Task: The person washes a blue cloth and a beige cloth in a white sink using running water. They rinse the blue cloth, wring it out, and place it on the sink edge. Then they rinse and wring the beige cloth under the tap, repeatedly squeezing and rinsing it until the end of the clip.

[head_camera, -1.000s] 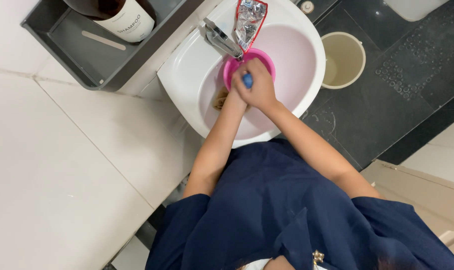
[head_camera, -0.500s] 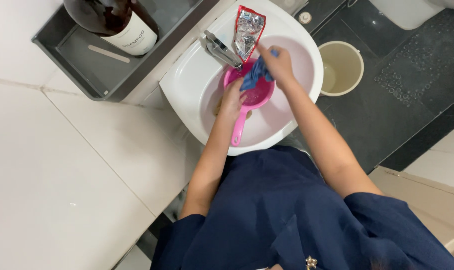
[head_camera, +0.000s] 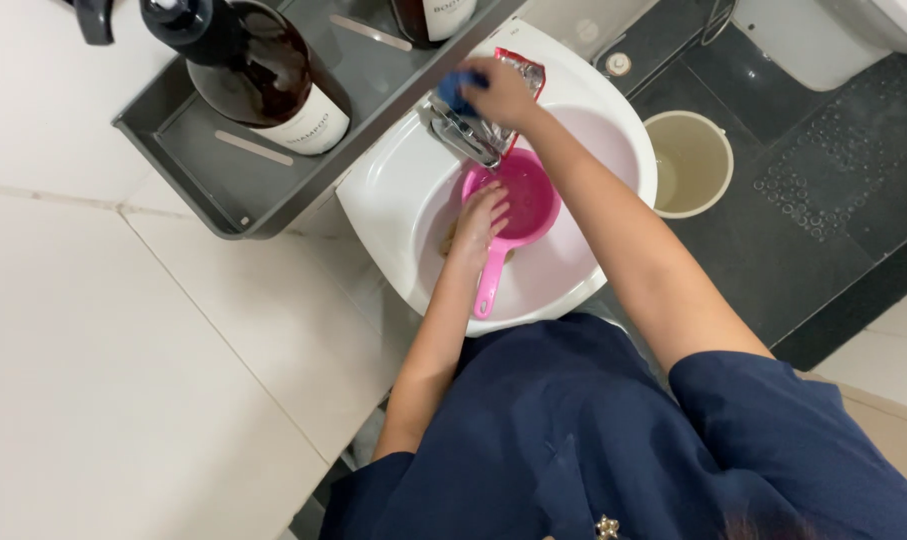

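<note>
Fingers of the left hand point(head_camera: 481, 222) lie spread and relaxed over the near rim of the pink ladle point(head_camera: 521, 203), just above its handle, pressing rather than gripping it. That ladle sits in the white basin point(head_camera: 393, 200), beneath the chrome tap point(head_camera: 463, 135). Beyond the tap, the right hand point(head_camera: 498, 92) is closed around a blue cloth point(head_camera: 455, 90), with a crumpled foil sachet point(head_camera: 521, 70) just past its fingers. I judge the washing mid-way: whether the ladle holds water is unclear. Farther off stand a grey shelf point(head_camera: 223, 190) with brown bottles point(head_camera: 253, 80), and a beige bucket point(head_camera: 688, 165).
</note>
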